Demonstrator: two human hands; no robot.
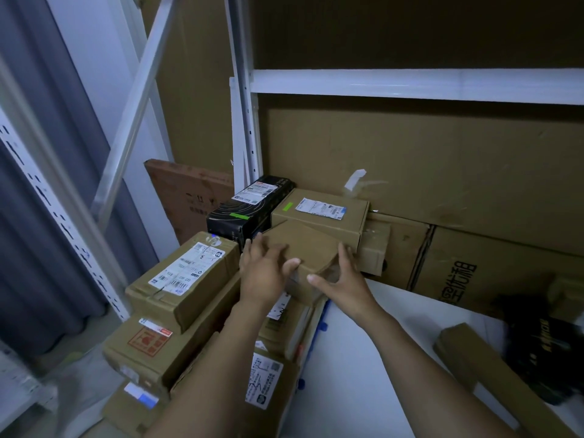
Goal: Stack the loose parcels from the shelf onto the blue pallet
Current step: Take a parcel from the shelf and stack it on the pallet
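Head view: left hand [264, 275], right hand [343, 284] grip parcel [305, 245] edges.

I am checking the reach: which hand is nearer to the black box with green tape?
Left. The left hand holds the plain parcel just beside the black box; the right hand grips the parcel's opposite side.

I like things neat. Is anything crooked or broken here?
Yes. The plain box held by the left hand and right hand is skewed against the labelled box behind it. A tape strip curls loose off the cardboard sheet further back.
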